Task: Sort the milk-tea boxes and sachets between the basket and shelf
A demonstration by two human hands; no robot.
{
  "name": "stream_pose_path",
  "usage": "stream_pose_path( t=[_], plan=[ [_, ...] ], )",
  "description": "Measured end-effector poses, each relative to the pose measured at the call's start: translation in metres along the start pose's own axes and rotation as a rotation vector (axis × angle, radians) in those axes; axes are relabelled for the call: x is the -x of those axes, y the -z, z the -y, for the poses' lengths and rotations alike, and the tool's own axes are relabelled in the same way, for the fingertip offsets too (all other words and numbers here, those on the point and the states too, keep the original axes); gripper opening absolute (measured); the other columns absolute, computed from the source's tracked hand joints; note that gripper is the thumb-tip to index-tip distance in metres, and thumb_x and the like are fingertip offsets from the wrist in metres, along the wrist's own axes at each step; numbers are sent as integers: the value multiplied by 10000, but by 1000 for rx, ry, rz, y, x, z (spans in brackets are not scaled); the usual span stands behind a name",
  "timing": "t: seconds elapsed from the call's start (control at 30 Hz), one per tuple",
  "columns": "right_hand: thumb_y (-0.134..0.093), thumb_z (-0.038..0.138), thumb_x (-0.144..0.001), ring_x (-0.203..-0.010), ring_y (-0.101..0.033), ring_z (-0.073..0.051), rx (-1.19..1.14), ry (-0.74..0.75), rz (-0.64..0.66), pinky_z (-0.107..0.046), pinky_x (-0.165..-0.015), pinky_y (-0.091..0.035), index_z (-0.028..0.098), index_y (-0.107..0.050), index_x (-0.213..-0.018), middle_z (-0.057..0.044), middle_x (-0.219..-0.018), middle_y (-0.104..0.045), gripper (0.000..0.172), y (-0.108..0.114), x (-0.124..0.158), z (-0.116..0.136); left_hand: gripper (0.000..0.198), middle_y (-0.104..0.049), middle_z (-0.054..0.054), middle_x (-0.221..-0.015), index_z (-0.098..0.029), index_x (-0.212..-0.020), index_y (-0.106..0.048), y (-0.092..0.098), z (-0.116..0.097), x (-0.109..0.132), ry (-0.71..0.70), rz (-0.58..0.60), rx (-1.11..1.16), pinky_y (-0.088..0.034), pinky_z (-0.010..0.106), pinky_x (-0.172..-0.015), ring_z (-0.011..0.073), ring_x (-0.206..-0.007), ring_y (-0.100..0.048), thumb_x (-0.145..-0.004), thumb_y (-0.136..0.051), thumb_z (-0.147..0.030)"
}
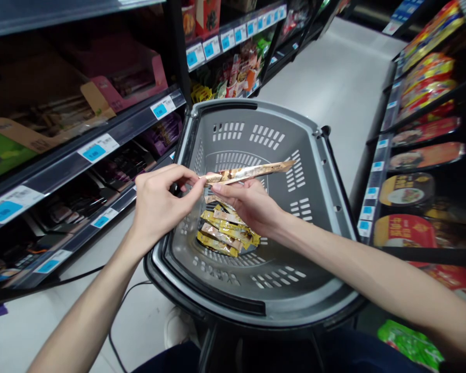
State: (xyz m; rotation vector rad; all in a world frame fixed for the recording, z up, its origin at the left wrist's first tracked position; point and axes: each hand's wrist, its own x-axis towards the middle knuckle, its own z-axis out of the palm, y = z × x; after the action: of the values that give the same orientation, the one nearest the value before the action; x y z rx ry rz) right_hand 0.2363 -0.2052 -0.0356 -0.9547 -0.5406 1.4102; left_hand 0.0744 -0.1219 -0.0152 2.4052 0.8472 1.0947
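Above a grey shopping basket point(303, 305), a long thin tan snack packet point(252, 171) is held between both hands. My left hand point(165, 199) pinches its left end with thumb and forefinger. My right hand point(252, 202) supports it from below, thumb near the left end, fingers partly hidden behind it. The packet's right end sticks out past my right hand. Inside the basket, below my hands, lies a small pile of yellow and tan packets point(225, 233), partly covered by my right hand.
Shelves with price tags point(98, 147) and snack boxes point(130, 83) line the left side. On the right, another shelf holds red packets point(427, 130) and round bowls point(406, 230). A dark cable point(114, 344) and a white shoe point(174, 327) are at the lower left.
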Motion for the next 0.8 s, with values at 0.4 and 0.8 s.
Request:
stream_pose_path(
  t=[0.4,0.8],
  plan=[
    [-914,278,-657,-1095,-676,-208,24,6,7,-397,-1110,-474,208,-756,-945,-40,-1052,-768,336,1,-3,-1,111,-692,-37,-676,-219,-761,-712,1,1,-1,16,18,-37,-449,253,-588,117,-572,-597,-849,-700,-284],
    [-896,265,-682,-1139,-667,-213,16,-8,8,-396,-1116,-482,194,-752,-967,-48,-1076,-763,327,1,-3,0,95,-685,-50,-676,-236,-769,-705,1,1,0,35,7,-61,-448,253,-602,122,-575,-595,-840,-706,-300]
  ],
)
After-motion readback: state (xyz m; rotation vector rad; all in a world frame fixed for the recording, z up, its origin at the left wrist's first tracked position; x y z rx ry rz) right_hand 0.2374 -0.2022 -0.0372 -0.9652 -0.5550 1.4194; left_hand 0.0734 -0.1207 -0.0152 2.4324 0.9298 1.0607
